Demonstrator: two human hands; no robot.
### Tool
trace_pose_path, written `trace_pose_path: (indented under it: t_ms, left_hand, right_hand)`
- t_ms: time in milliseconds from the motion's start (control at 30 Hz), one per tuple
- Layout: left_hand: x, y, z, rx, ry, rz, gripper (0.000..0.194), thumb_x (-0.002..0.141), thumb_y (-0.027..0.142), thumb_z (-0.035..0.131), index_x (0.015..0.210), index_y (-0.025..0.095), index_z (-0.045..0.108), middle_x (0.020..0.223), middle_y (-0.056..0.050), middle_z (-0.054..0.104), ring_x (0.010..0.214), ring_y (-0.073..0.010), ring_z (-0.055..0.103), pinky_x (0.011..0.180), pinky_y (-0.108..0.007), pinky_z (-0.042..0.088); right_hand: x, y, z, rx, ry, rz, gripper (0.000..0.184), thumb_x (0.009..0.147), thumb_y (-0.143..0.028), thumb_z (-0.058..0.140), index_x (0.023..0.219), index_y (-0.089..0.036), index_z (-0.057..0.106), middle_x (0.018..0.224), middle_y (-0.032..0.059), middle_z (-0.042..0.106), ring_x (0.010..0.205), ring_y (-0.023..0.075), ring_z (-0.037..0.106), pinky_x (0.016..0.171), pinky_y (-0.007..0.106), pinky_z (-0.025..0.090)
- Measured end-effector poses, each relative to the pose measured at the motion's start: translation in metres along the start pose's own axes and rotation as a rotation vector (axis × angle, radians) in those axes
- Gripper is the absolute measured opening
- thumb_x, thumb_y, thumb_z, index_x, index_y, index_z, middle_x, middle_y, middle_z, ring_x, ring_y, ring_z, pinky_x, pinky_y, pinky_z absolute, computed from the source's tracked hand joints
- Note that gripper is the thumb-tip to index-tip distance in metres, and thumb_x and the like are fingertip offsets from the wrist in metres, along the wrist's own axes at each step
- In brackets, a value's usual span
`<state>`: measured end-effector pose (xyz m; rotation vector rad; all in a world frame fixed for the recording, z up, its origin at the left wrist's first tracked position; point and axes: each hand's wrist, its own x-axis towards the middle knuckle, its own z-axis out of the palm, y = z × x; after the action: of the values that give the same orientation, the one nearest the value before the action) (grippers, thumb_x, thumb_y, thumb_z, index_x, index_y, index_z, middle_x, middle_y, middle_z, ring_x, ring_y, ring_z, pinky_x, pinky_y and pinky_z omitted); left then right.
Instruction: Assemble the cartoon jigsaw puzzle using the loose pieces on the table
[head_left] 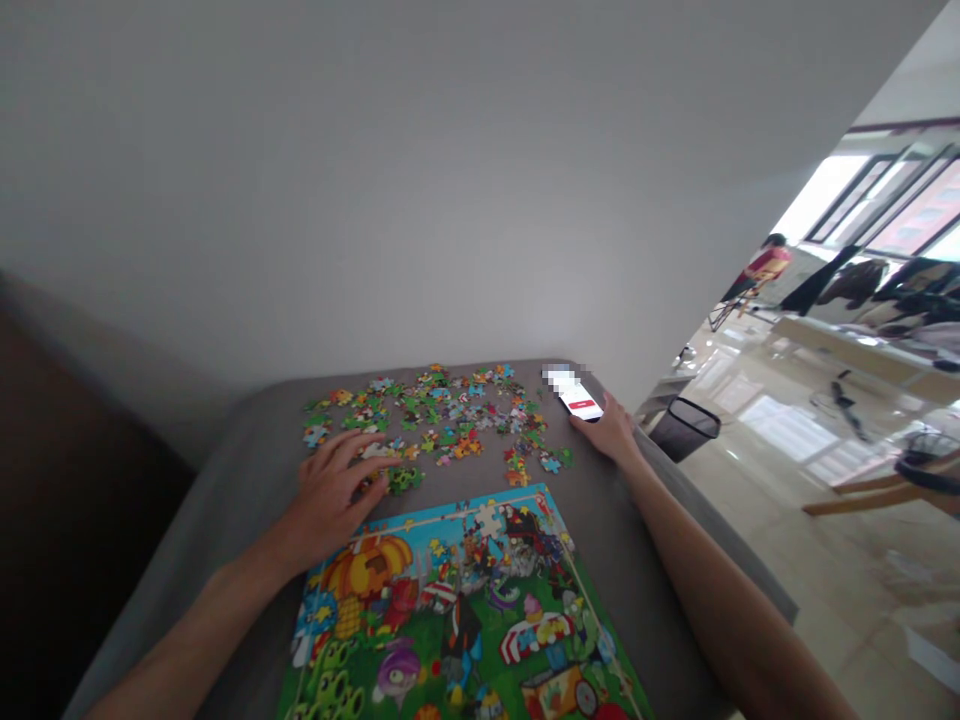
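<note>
My left hand (334,490) hovers over or rests on the near left side of the loose jigsaw puzzle pieces (427,405); its fingers are apart, with the thumb beside a green piece (405,480). Whether a fingertip touches a piece I cannot tell. At the right, my right hand (613,432) grips the lower end of a smartphone (581,400), its screen lit and partly blurred. Nearest me lies a colourful cartoon puzzle board (450,620). A pale, piece-shaped spot (490,520) shows near its top edge.
The grey-covered table (622,560) stands against a pale wall (450,180). A dark mesh bin (684,428) is on the floor beyond its right edge. Farther right are a wooden-legged chair (877,490), a long bench (870,355) and a seated person (765,265) by the windows.
</note>
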<state>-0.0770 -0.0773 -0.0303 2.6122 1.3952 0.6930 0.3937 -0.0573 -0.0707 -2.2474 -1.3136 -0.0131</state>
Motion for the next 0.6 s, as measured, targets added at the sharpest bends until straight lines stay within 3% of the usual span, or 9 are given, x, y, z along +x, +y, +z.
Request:
trace_pose_path:
  t_ms: [167, 267, 367, 433, 600]
  left_hand:
    - [0.0, 0.002, -0.003, -0.016, -0.013, -0.015, 0.035, 0.096, 0.041, 0.045, 0.119, 0.035, 0.07, 0.141, -0.004, 0.057, 0.135, -0.0318, 0.041, 0.107, -0.056, 0.036]
    - [0.001, 0.0, -0.001, -0.023, 0.008, -0.015, 0.033, 0.096, 0.038, 0.046, 0.118, 0.035, 0.071, 0.14, -0.004, 0.058, 0.134, -0.0316, 0.042, 0.106, -0.056, 0.037]
    - [0.003, -0.002, 0.005, -0.013, 0.053, 0.012, 0.031, 0.096, 0.032, 0.047, 0.115, 0.034, 0.072, 0.138, -0.004, 0.06, 0.133, -0.0312, 0.043, 0.107, -0.056, 0.037]
    - [0.003, -0.003, 0.009, -0.001, 0.08, 0.047, 0.032, 0.095, 0.026, 0.048, 0.115, 0.033, 0.072, 0.137, -0.004, 0.06, 0.133, -0.0306, 0.042, 0.108, -0.056, 0.036]
    - [0.004, -0.002, 0.014, -0.001, 0.092, 0.132, 0.037, 0.093, 0.015, 0.049, 0.117, 0.033, 0.07, 0.138, -0.003, 0.06, 0.136, -0.0304, 0.041, 0.107, -0.056, 0.036]
  right_hand:
    - [-0.007, -0.02, -0.004, -0.013, 0.014, -0.035, 0.096, 0.075, -0.056, 0.067, 0.15, -0.007, 0.034, 0.145, 0.0277, 0.047, 0.139, 0.0449, 0.039, 0.108, 0.06, 0.032]
    - [0.008, -0.054, -0.001, 0.016, -0.009, -0.15, 0.072, 0.087, -0.049, 0.057, 0.146, -0.012, 0.043, 0.145, 0.0209, 0.051, 0.138, 0.0373, 0.042, 0.109, 0.055, 0.035]
    - [0.034, -0.099, 0.013, 0.065, -0.089, -0.262, 0.045, 0.096, -0.038, 0.051, 0.134, -0.016, 0.057, 0.133, 0.0129, 0.062, 0.125, 0.0263, 0.055, 0.106, 0.043, 0.043]
    - [0.05, -0.126, 0.025, 0.089, -0.146, -0.289, 0.035, 0.098, -0.036, 0.054, 0.126, -0.017, 0.062, 0.126, 0.011, 0.065, 0.114, 0.0241, 0.061, 0.1, 0.043, 0.049]
    - [0.061, -0.158, 0.052, 0.144, -0.232, -0.279, 0.037, 0.096, -0.036, 0.062, 0.128, -0.017, 0.058, 0.127, 0.0099, 0.06, 0.107, 0.0238, 0.063, 0.088, 0.045, 0.056]
